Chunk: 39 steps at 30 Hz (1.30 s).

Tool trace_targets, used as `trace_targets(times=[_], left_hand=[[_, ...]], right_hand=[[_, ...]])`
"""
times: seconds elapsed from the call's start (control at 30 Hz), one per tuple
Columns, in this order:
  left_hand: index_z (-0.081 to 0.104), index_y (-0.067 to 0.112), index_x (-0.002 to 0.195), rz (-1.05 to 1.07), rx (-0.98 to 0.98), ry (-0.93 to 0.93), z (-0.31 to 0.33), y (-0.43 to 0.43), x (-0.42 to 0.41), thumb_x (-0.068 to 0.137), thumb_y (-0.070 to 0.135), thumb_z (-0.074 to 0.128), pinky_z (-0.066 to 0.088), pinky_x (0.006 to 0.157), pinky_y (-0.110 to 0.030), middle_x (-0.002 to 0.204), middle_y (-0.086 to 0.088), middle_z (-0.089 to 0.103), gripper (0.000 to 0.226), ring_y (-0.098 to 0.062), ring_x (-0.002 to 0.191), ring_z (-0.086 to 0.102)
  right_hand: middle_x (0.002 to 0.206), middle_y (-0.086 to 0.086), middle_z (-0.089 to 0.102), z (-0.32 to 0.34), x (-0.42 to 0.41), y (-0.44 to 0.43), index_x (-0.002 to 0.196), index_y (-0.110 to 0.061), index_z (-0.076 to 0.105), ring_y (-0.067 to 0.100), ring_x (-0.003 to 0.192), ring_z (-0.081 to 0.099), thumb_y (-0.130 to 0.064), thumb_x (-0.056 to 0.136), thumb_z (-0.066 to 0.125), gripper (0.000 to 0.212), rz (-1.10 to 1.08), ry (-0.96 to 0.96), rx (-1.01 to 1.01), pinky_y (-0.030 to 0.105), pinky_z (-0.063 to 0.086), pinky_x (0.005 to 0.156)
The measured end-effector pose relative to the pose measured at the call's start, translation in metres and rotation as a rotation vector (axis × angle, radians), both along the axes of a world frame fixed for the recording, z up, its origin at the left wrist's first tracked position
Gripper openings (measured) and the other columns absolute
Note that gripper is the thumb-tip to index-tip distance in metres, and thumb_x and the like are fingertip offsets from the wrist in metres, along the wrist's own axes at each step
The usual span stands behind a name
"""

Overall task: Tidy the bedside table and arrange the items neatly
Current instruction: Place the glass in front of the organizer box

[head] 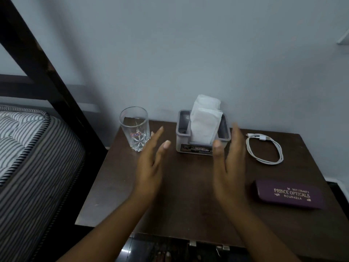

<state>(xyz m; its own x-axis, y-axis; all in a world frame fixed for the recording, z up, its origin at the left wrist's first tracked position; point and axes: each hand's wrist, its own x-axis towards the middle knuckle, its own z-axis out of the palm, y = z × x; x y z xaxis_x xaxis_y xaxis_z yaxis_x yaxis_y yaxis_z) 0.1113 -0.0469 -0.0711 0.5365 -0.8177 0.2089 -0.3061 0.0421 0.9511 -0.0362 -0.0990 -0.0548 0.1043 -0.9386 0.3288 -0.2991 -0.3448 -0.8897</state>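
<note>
On the dark wooden bedside table (pixel 188 195), a grey tissue holder (pixel 183 133) with white tissues standing up in it sits at the back middle. A clear drinking glass (pixel 135 127) stands upright at the back left. To the right of the holder lies a coiled white cable (pixel 264 148), and a purple spectacle case (pixel 289 193) lies nearer me. My left hand (pixel 151 163) and my right hand (pixel 229 161) hover over the table in front of the holder, palms facing each other, fingers straight, holding nothing.
A striped mattress (pixel 28 148) and a dark bed frame post (pixel 47 76) stand close on the left. A plain wall (pixel 188 53) runs right behind the table. The table's front edge shows metal fittings (pixel 207 244) below it.
</note>
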Motion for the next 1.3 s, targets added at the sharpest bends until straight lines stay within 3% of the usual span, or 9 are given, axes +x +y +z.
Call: trace_targets(times=[0.1, 0.2, 0.27, 0.37, 0.47, 0.6, 0.73, 0.93, 1.3], left_hand=[[0.061, 0.032, 0.108, 0.164, -0.068, -0.017, -0.01, 0.029, 0.015, 0.093, 0.04, 0.047, 0.047, 0.091, -0.023, 0.111, 0.006, 0.064, 0.022, -0.006, 0.107, 0.058], [0.053, 0.025, 0.109, 0.331, -0.046, 0.003, -0.013, 0.031, 0.037, 0.092, 0.048, 0.043, 0.041, 0.091, -0.017, 0.111, 0.004, 0.051, 0.03, 0.001, 0.098, 0.049], [0.043, 0.015, 0.13, 0.351, 0.023, 0.071, -0.012, 0.026, 0.047, 0.097, 0.043, 0.039, 0.027, 0.092, -0.001, 0.127, 0.006, 0.038, 0.043, 0.006, 0.109, 0.039], [0.021, 0.02, 0.149, 0.226, 0.146, 0.124, -0.021, 0.016, 0.066, 0.098, 0.05, 0.025, 0.012, 0.11, -0.016, 0.15, 0.01, 0.023, 0.06, -0.002, 0.138, 0.02], [0.026, 0.035, 0.146, 0.066, 0.136, 0.217, -0.031, 0.009, 0.08, 0.089, 0.07, 0.023, 0.015, 0.119, -0.031, 0.153, 0.015, 0.03, 0.067, 0.0, 0.141, 0.024], [0.045, 0.051, 0.114, 0.012, 0.065, 0.316, -0.024, 0.001, 0.08, 0.099, 0.049, 0.017, 0.036, 0.086, 0.001, 0.113, 0.034, 0.054, 0.032, 0.021, 0.108, 0.05], [0.044, 0.034, 0.137, -0.013, 0.102, 0.311, -0.026, 0.003, 0.084, 0.096, 0.057, 0.019, 0.037, 0.092, -0.004, 0.134, 0.016, 0.053, 0.054, 0.009, 0.122, 0.048], [0.045, 0.036, 0.128, -0.128, 0.118, 0.397, -0.014, 0.014, 0.069, 0.099, 0.05, 0.009, 0.038, 0.094, -0.004, 0.124, 0.02, 0.057, 0.048, 0.016, 0.111, 0.052], [0.049, 0.041, 0.105, -0.252, 0.181, 0.581, -0.001, 0.046, -0.017, 0.099, 0.042, 0.007, 0.039, 0.069, 0.006, 0.103, 0.03, 0.056, 0.042, 0.027, 0.086, 0.056]], right_hand=[[0.153, -0.005, 0.025, -0.003, 0.022, 0.028, 0.146, -0.018, 0.024, -0.005, 0.138, 0.02, -0.04, 0.092, 0.04, 0.061, 0.112, -0.009, 0.008, 0.003, 0.015, 0.106], [0.154, -0.007, 0.022, -0.017, 0.049, 0.038, 0.147, -0.021, 0.021, -0.001, 0.14, 0.019, -0.036, 0.088, 0.047, 0.066, 0.249, 0.038, 0.126, 0.016, 0.018, 0.114], [0.155, -0.002, 0.021, -0.029, 0.069, 0.036, 0.147, -0.018, 0.018, 0.007, 0.142, 0.02, -0.027, 0.087, 0.054, 0.07, 0.332, 0.064, 0.233, 0.029, 0.02, 0.117], [0.156, 0.006, 0.017, -0.041, 0.099, 0.025, 0.148, -0.014, 0.012, 0.018, 0.144, 0.017, -0.006, 0.087, 0.056, 0.076, 0.415, 0.088, 0.417, 0.038, 0.019, 0.118], [0.158, 0.007, 0.008, -0.043, 0.123, 0.007, 0.149, -0.014, 0.003, 0.018, 0.145, 0.01, 0.001, 0.084, 0.051, 0.082, 0.444, 0.107, 0.555, 0.038, 0.016, 0.118], [0.157, 0.006, 0.012, -0.039, 0.147, -0.002, 0.149, -0.013, 0.005, 0.019, 0.145, 0.012, -0.011, 0.084, 0.059, 0.084, 0.458, 0.124, 0.546, 0.038, 0.016, 0.118], [0.137, 0.01, 0.047, -0.046, 0.159, -0.004, 0.136, -0.012, 0.034, 0.023, 0.128, 0.044, -0.02, 0.071, 0.056, 0.069, 0.425, 0.113, 0.46, 0.044, 0.037, 0.108], [0.146, 0.008, 0.033, -0.03, 0.125, 0.015, 0.145, -0.008, 0.021, 0.01, 0.13, 0.031, 0.005, 0.082, 0.05, 0.07, 0.491, 0.14, 0.49, 0.009, 0.02, 0.097], [0.149, -0.002, 0.029, -0.055, 0.048, 0.058, 0.148, -0.025, 0.015, 0.012, 0.136, 0.033, -0.015, 0.064, 0.049, 0.091, 0.391, -0.002, 0.558, 0.037, 0.03, 0.114]])
